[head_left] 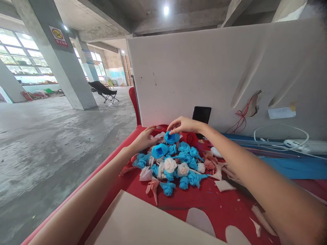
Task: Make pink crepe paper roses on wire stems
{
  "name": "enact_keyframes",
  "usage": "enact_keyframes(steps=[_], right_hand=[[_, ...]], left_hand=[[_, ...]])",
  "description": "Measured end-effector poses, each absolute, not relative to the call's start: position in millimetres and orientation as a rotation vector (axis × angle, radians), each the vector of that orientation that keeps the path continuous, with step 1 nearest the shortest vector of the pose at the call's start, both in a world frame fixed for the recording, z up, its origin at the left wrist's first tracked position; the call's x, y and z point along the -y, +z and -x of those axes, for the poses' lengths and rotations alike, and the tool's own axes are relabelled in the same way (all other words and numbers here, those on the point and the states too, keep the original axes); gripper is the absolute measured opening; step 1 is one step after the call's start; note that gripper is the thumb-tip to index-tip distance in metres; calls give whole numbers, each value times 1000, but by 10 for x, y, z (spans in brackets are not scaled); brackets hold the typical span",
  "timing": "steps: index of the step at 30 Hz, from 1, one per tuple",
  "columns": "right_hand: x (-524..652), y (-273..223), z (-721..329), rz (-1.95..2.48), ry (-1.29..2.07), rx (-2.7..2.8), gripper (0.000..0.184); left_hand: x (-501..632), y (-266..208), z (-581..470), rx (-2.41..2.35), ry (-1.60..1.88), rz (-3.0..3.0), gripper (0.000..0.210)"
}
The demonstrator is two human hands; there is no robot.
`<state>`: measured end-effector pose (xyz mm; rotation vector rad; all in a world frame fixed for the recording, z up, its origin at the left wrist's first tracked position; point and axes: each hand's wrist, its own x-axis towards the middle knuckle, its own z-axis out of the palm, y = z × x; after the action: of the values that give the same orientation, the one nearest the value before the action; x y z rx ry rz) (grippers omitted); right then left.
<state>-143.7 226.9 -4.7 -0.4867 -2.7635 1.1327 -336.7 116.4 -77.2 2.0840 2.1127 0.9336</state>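
I'm watching the right hand (182, 125) pinching a far blue flower (172, 138), apparently sorting, the left hand (144, 139) splayed just left, careful placing seemingly needed.

Both forearms are bare and reach forward, converging near the centre. The left forearm (102, 180) comes in from seven o'clock and slants toward one, its wrist (129, 149) nearly straight; the left hand (143, 140) lies loosely spread, fingers pointing to two o'clock, thumb set apart toward three. The right forearm (245, 161) enters from four o'clock and runs toward ten. At its wrist the right hand (184, 125) turns toward nine, knuckles arched, fingers curled down toward eight, thumb and forefinger close together in a pinching grip. The hands sit near each other without touching, the left at about eight o'clock from the right
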Motion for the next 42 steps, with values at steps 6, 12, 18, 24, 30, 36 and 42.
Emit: enact_keyframes(steps=[6,12,18,24,30,36,42], right_hand=[[-2268,-63,1437,535,1180,2727,17],[-2294,-142,1475,644,1191,2716,24],[-2284,-154,1502,734,1178,2743,25],[-2244,-51,1489,679,1110,2802,32],[-2259,-80,1542,556,1092,2971,33],[-2248,-107,1559,538,1077,2994,25],[-2233,-18,1487,589,1096,2844,26]], left_hand=[[-1168,-771,3374,-2109,939,-2095,59],[-1162,-767,3359,-2110,942,-2100,61],[-1173,-789,3381,-2099,944,-2115,58],[-1181,-794,3390,-2083,947,-2131,57],[-1163,-763,3356,-2083,931,-2127,43],[-1145,-755,3344,-2076,931,-2150,39],[-1137,-750,3338,-2069,956,-2205,34]])
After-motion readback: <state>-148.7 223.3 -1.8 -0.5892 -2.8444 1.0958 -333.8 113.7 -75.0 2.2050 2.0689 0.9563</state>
